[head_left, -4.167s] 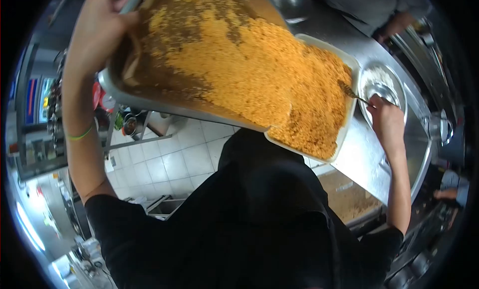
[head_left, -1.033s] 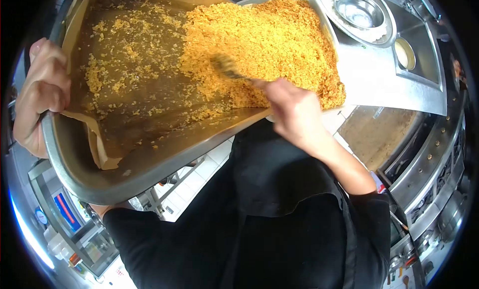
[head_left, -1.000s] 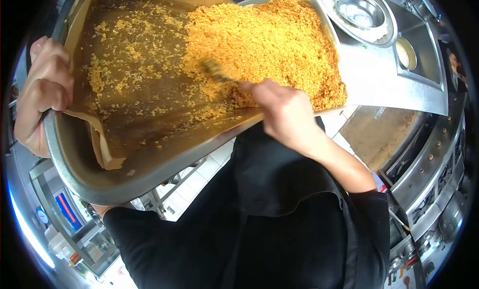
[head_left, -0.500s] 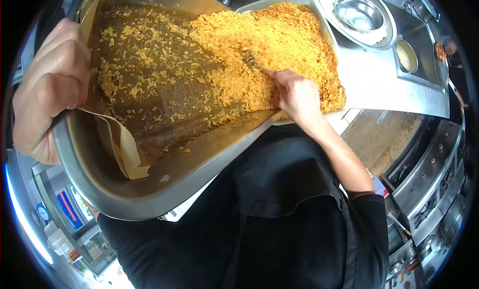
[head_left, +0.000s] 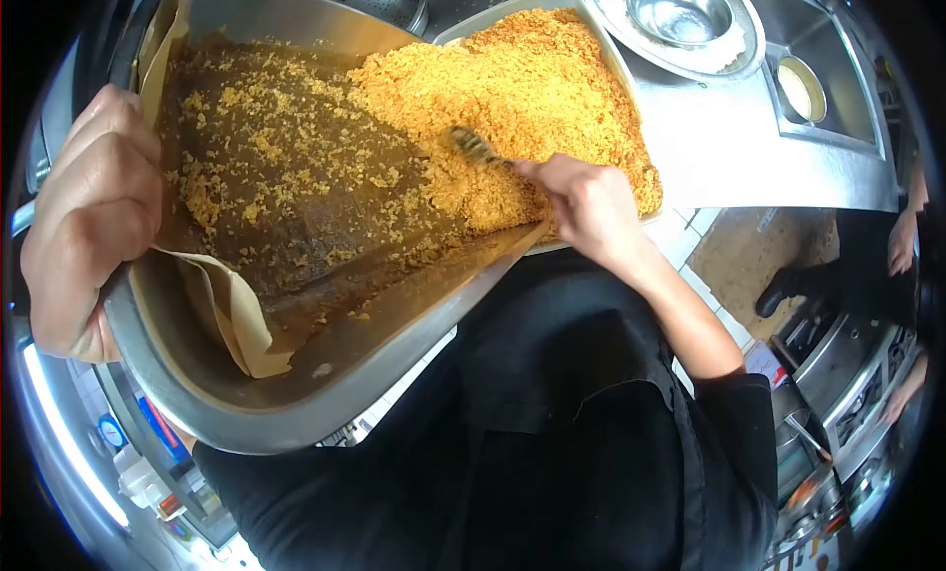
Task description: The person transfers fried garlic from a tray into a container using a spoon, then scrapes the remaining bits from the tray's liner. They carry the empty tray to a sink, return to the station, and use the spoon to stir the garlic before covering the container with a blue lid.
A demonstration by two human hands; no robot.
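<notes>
My left grip (head_left: 94, 221) is clamped on the pan (head_left: 286, 428), my right grip (head_left: 596, 211) closed round a spoon (head_left: 471, 143); most crumbs (head_left: 532, 83) lie heaped, scattered bits (head_left: 264, 147) left on paper (head_left: 239, 315).

The raised wall of the metal pan (head_left: 296, 425) blocks low entry from the wearer's side; its interior is accessible from above. The left hand (head_left: 97, 221) occupies the left end. The right hand (head_left: 599, 214) and forearm obstruct the near edge of the container (head_left: 621, 67). An open lane crosses the bare steel counter (head_left: 734, 162) between container and sink (head_left: 849, 108). The wide dish (head_left: 708, 75) bounds its far end.
</notes>
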